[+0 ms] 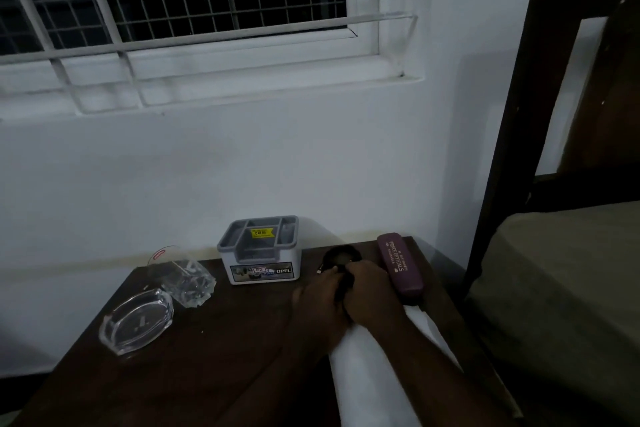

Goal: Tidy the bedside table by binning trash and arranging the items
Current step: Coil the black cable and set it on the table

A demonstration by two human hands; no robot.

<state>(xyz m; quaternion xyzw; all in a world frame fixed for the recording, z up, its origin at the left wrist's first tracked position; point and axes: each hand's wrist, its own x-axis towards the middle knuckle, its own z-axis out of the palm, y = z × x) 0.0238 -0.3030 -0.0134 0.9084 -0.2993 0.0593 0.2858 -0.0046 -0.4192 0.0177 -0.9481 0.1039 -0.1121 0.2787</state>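
Observation:
On the dark wooden bedside table (214,357) my left hand (317,302) and my right hand (372,291) meet over a black coiled cable (341,255), both gripping its near end; the loop shows just beyond my fingers. A maroon spectacle case (400,265) lies to the right of my hands. A white and grey organiser box (261,250) stands at the back middle. At the left stand a clear faceted glass (188,279) and an oval glass dish (136,319).
A white cloth or paper (367,374) lies under my right forearm. The white wall and a barred window (173,10) rise behind the table. A dark bed frame (512,114) and mattress (568,288) stand close at the right.

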